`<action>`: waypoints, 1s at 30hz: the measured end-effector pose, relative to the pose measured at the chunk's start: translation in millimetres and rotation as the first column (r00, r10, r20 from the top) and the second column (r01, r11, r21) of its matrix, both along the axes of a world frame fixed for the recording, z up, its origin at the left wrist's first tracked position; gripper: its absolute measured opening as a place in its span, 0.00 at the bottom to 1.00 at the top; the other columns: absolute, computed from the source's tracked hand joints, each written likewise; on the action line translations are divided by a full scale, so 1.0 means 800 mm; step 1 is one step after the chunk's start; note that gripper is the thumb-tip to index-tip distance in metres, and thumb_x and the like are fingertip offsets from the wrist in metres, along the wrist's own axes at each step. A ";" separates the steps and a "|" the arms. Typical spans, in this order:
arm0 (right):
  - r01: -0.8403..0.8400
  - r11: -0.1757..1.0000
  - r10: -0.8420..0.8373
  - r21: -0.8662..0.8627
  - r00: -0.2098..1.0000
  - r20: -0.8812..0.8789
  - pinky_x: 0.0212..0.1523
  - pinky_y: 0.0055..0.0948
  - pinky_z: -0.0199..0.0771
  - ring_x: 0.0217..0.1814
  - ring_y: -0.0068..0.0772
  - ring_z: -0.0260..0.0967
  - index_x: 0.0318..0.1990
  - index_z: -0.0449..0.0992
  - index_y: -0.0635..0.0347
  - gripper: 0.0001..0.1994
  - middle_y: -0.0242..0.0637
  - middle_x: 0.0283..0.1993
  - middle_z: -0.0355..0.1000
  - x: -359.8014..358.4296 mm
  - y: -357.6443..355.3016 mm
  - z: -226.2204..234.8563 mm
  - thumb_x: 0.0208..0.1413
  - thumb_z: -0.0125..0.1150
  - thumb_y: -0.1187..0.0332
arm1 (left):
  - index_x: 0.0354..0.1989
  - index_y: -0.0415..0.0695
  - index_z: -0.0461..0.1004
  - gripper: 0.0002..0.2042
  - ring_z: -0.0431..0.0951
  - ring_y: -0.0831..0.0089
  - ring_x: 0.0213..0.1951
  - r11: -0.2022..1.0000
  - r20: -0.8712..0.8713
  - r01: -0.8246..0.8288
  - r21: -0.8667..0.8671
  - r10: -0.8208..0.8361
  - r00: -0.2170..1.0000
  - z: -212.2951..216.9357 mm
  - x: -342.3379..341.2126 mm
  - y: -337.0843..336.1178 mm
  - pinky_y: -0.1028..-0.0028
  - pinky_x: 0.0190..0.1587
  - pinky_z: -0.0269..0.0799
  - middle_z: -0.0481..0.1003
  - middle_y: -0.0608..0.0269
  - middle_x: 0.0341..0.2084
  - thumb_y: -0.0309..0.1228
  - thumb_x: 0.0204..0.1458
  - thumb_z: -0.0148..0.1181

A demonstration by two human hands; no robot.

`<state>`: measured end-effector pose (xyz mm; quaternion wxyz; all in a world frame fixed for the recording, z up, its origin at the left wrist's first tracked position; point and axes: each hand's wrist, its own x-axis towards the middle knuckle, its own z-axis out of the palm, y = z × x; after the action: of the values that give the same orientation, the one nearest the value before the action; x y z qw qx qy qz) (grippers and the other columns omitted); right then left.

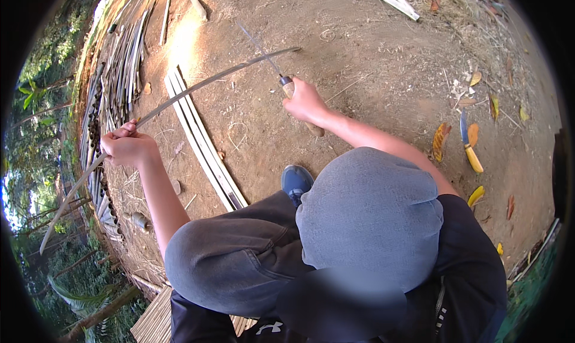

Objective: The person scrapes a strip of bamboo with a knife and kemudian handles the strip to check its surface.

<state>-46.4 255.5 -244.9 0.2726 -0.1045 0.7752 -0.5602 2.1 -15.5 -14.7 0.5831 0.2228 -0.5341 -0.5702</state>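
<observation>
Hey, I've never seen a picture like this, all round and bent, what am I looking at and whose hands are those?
It is one view from a wide fisheye camera worn on a person's head, looking down, so straight edges bend. The person's left hand has its grip closed on a long thin bamboo strip. The right hand grips a knife whose blade crosses the strip. On the dirt ground lie more split strips, a bundle of canes, dry leaves and a second knife with a yellow handle.
</observation>
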 end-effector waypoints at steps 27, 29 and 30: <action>0.103 0.956 -0.114 0.276 0.993 0.024 0.27 0.37 0.72 0.28 0.34 0.73 0.43 0.71 0.65 0.12 0.40 0.31 0.73 -0.059 0.028 -0.067 0.51 0.58 0.74 | 0.13 0.49 0.52 0.13 0.61 0.71 0.13 0.999 0.050 0.033 0.011 -0.033 0.998 0.001 -0.003 0.012 0.67 0.27 0.74 0.57 0.65 0.09 0.25 0.47 0.43; 0.110 0.949 -0.115 0.296 0.993 -0.001 0.34 0.42 0.75 0.34 0.44 0.76 0.41 0.72 0.65 0.11 0.47 0.34 0.76 -0.056 0.029 -0.069 0.49 0.59 0.73 | 0.13 0.49 0.53 0.13 0.62 0.70 0.13 0.999 0.070 0.031 0.015 -0.032 0.997 0.002 0.002 0.007 0.68 0.28 0.75 0.58 0.65 0.09 0.25 0.49 0.42; 0.093 0.960 -0.101 0.264 0.995 0.020 0.36 0.42 0.75 0.35 0.45 0.77 0.41 0.72 0.65 0.11 0.48 0.35 0.76 -0.046 0.027 -0.066 0.49 0.59 0.72 | 0.13 0.49 0.53 0.13 0.62 0.70 0.13 0.999 0.069 0.034 0.012 -0.034 0.997 0.001 0.005 0.003 0.68 0.28 0.76 0.58 0.65 0.09 0.25 0.49 0.42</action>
<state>-83.3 277.1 -297.8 0.2693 -0.0199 0.8421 -0.4669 6.4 -12.9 -14.2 0.5532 0.2365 -0.5546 -0.5748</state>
